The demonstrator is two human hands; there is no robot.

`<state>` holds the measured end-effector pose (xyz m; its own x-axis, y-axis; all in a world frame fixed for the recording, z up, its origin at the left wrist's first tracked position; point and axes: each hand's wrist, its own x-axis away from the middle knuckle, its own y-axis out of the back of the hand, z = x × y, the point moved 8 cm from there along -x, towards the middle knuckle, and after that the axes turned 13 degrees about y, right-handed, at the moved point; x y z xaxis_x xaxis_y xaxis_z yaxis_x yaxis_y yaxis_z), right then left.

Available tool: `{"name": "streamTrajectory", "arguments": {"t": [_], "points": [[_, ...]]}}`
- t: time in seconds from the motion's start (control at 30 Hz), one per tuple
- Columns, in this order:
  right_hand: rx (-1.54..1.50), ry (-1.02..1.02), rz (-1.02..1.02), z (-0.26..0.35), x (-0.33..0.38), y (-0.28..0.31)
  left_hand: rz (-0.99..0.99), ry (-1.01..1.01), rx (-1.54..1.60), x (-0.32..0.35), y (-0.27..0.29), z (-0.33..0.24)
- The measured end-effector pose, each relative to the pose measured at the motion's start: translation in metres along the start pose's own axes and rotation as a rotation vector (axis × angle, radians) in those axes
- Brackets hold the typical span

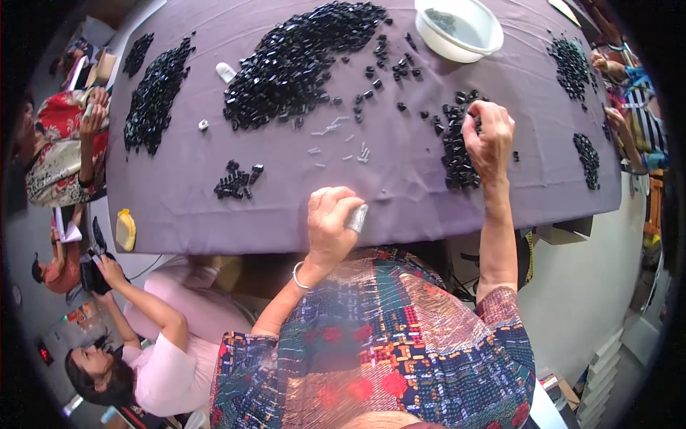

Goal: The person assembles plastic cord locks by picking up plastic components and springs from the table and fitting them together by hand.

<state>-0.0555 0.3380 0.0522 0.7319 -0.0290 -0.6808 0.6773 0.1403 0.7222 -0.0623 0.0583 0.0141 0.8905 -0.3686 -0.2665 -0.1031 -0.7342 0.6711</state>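
Observation:
My left hand (330, 223), a bracelet at its wrist, is closed just above the near edge of the table. A silvery-white wrapping or piece (357, 218) shows at its thumb; I cannot tell whether it is worn or held. Fingers curled in a pinch, my right hand (490, 139) hovers over the right-hand pile of small black glossy pieces (459, 159). What those fingers hold, if anything, is hidden. Between the hands and the big heap of black pieces (286, 71) lie several small pale pins (332, 127).
A white basin (457, 32) stands at the far side. More black pieces form piles at left (157, 100), near left (234, 183) and right (572, 68). A yellow object (126, 229) lies at the near left corner. Other people sit around the purple-covered table (407, 207).

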Motion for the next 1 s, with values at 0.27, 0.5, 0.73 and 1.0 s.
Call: {"name": "streamTrajectory", "arguments": {"t": [0.27,0.5,0.73,1.0], "points": [[-1.696,-0.740,0.227,0.109,0.043,-0.056,-0.034,-0.016,0.111,-0.001,0.005,0.007],[-1.706,-0.681,0.198,0.139,0.055,-0.053,0.063,0.292,0.491,-0.003,0.016,0.023],[-1.378,-0.490,0.169,0.143,0.045,-0.034,0.233,0.482,0.722,0.002,0.011,0.024],[-0.957,-0.140,0.198,0.149,0.031,-0.020,0.294,0.688,0.843,0.006,-0.006,0.040]]}}
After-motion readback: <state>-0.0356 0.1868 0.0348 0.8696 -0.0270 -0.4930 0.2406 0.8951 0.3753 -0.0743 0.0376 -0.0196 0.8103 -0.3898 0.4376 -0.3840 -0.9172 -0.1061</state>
